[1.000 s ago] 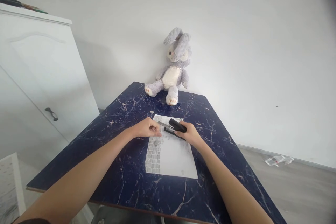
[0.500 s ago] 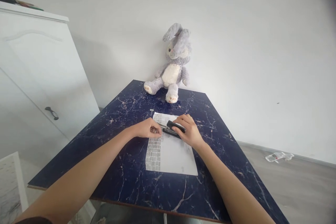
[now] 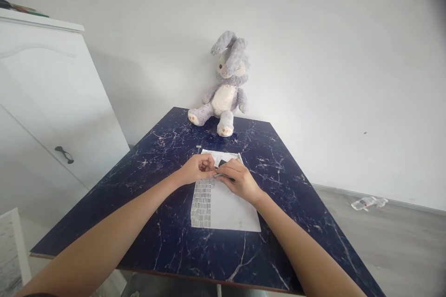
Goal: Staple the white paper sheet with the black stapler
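My right grip (image 3: 240,178) wraps a black stapler (image 3: 222,163); my left grip (image 3: 198,169) curls at its end, its hold unclear to me. Beneath both, rectangular paper (image 3: 233,211) lies on the veined surface (image 3: 209,255).

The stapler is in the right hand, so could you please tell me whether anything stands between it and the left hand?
Nothing visible does: the left hand is close beside the stapler, which the right hand holds over the paper. Whether they touch, I cannot tell.
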A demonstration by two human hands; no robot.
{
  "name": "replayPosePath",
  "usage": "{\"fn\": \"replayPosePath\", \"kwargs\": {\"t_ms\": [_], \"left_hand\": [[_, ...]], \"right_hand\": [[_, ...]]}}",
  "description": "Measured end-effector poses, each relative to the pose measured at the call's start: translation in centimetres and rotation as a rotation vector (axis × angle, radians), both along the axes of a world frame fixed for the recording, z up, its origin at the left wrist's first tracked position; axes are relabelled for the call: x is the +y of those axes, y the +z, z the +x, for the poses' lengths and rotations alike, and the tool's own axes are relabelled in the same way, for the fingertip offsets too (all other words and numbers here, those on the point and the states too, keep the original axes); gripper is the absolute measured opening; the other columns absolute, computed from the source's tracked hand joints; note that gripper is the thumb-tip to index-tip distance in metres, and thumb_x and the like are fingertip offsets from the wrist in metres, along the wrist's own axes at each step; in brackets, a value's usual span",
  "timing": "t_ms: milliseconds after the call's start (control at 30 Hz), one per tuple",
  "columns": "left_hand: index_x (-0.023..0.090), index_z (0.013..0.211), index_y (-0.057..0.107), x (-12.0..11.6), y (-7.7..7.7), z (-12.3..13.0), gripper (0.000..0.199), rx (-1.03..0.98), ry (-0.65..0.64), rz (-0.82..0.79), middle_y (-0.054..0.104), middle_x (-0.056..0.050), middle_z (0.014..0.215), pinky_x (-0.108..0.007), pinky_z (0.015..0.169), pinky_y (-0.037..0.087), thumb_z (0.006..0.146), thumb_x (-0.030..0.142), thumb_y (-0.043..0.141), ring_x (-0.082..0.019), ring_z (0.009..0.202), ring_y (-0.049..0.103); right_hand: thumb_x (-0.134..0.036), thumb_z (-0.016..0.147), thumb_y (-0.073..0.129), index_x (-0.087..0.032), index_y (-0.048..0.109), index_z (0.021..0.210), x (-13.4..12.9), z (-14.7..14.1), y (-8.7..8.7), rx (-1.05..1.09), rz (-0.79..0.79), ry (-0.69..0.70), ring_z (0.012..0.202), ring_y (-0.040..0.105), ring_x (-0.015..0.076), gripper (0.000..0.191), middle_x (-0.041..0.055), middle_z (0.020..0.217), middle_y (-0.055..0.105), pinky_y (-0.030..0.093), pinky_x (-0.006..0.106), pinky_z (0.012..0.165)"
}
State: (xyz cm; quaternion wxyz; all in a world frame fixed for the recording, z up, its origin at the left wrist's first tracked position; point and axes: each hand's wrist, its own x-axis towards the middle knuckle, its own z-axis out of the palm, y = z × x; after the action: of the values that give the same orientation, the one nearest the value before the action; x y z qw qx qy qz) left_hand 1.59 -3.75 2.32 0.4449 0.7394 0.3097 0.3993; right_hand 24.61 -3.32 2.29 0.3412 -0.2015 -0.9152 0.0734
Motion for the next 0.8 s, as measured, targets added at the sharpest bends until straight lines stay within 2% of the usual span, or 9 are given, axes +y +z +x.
{"fn": "replayPosePath", "kwargs": {"t_ms": [100,200,233,300,367,467,567,667,800], "left_hand": [[0.017,0.087,0.058,0.3,-0.1,-0.4,0.030,0.065,0.060,0.054,0.066,-0.001,0.071,-0.022,0.055,0.045,0.091,0.045,0.065,-0.010,0.055,0.056],[0.018,0.091,0.063,1.8,-0.5,-2.1,0.029,0.259,0.344,0.239,0.068,-0.002,0.072,-0.026,0.062,0.049,0.099,0.043,0.051,-0.013,0.059,0.060],[0.018,0.095,0.065,2.5,-0.9,-2.7,0.028,0.352,0.454,0.310,0.069,-0.003,0.078,-0.028,0.069,0.051,0.099,0.042,0.050,-0.015,0.066,0.063],[0.020,0.115,0.065,3.9,-1.8,-3.9,0.031,0.534,0.588,0.401,0.071,-0.009,0.109,-0.035,0.086,0.052,0.100,0.039,0.048,-0.022,0.094,0.067],[0.021,0.134,0.058,5.0,-3.0,-4.6,0.040,0.697,0.600,0.419,0.058,-0.014,0.141,-0.045,0.102,0.046,0.100,0.039,0.046,-0.030,0.125,0.057],[0.024,0.142,0.053,5.7,-4.1,-4.9,0.043,0.878,0.515,0.385,0.046,-0.011,0.154,-0.053,0.112,0.035,0.102,0.036,0.043,-0.033,0.142,0.041],[0.024,0.132,0.060,5.5,-4.0,-4.7,0.036,0.899,0.499,0.391,0.055,-0.010,0.146,-0.050,0.109,0.038,0.101,0.030,0.043,-0.030,0.134,0.049],[0.021,0.109,0.067,5.3,-3.2,-4.5,0.022,0.852,0.530,0.424,0.068,-0.010,0.117,-0.044,0.096,0.046,0.096,0.022,0.050,-0.028,0.110,0.061],[0.021,0.091,0.064,5.4,-3.1,-4.5,0.010,0.742,0.530,0.444,0.065,-0.006,0.090,-0.039,0.087,0.048,0.090,0.014,0.056,-0.025,0.093,0.061]], "right_hand": [[-0.028,0.098,0.063,-0.023,0.070,0.102,0.5,0.4,0.5,0.099,-0.017,-0.022,0.088,0.064,0.0219,0.009,0.0056,0.095,0.074,0.048,0.039,0.084],[-0.028,0.095,0.066,-0.023,0.070,0.094,2.4,2.3,0.7,0.240,-0.018,-0.206,0.086,0.064,0.0224,0.007,0.0059,0.091,0.073,0.050,0.040,0.084],[-0.028,0.093,0.066,-0.022,0.071,0.091,3.4,3.3,0.6,0.262,-0.013,-0.294,0.086,0.064,0.0229,0.008,0.0062,0.091,0.073,0.050,0.040,0.084],[-0.029,0.090,0.065,-0.022,0.072,0.085,5.6,6.0,-0.2,0.234,-0.005,-0.481,0.086,0.063,0.0240,0.011,0.0063,0.090,0.073,0.051,0.039,0.082],[-0.029,0.086,0.065,-0.021,0.074,0.080,7.7,8.7,-1.5,0.147,-0.026,-0.661,0.087,0.063,0.0260,0.014,0.0074,0.088,0.073,0.051,0.040,0.083],[-0.027,0.082,0.062,-0.019,0.077,0.080,9.9,11.7,-3.5,0.047,-0.141,-0.848,0.083,0.065,0.0254,0.018,0.0091,0.090,0.074,0.051,0.039,0.083],[-0.024,0.081,0.061,-0.019,0.079,0.080,10.8,12.6,-4.9,0.018,-0.196,-0.880,0.078,0.066,0.0238,0.018,0.0091,0.089,0.074,0.051,0.037,0.083],[-0.022,0.082,0.060,-0.019,0.080,0.088,11.0,12.2,-5.3,0.007,-0.205,-0.852,0.081,0.066,0.0234,0.022,0.0091,0.094,0.073,0.052,0.037,0.085],[-0.024,0.083,0.058,-0.019,0.077,0.103,10.5,11.2,-5.0,0.048,-0.186,-0.812,0.085,0.065,0.0218,0.028,0.0103,0.110,0.066,0.053,0.037,0.086]]}}
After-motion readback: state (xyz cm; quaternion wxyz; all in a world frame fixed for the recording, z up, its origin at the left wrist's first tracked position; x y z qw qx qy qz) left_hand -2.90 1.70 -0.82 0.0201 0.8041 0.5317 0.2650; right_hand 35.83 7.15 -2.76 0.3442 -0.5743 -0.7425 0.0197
